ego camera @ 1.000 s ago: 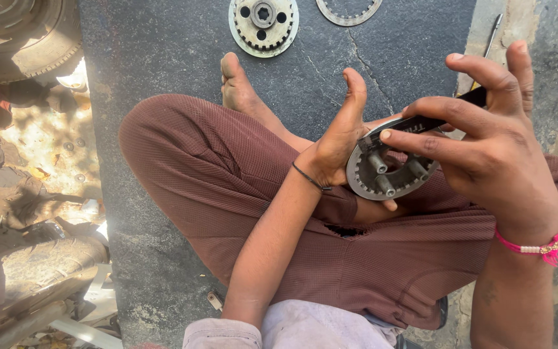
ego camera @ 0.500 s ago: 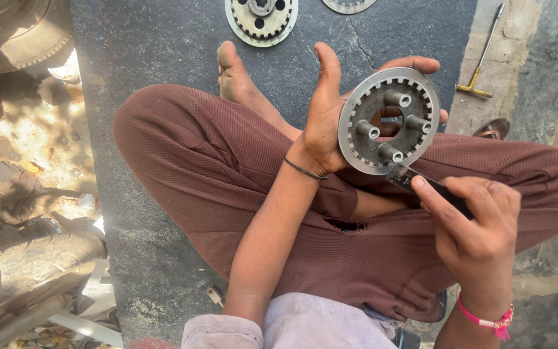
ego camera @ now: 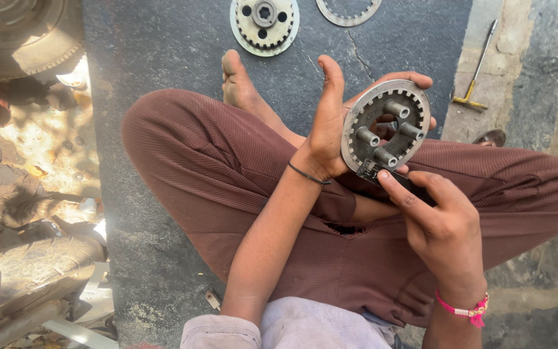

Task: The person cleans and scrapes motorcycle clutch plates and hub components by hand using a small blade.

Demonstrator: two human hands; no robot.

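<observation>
since half a second ago your left hand [ego camera: 330, 139] has kept its grip on the round metal hub [ego camera: 385, 126], upright above your lap, while your right hand [ego camera: 437, 223], closed round a dark tool [ego camera: 389, 178], stays at its lower rim. a toothed disc [ego camera: 264, 24] and thin ring [ego camera: 349, 11] lie at the slab's [ego camera: 163, 52] far edge.

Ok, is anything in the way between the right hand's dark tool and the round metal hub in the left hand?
Nothing visible. The left hand holds the round metal hub with raised posts upright, and the flat dark tool in the right hand already meets the hub's lower toothed edge.
</observation>
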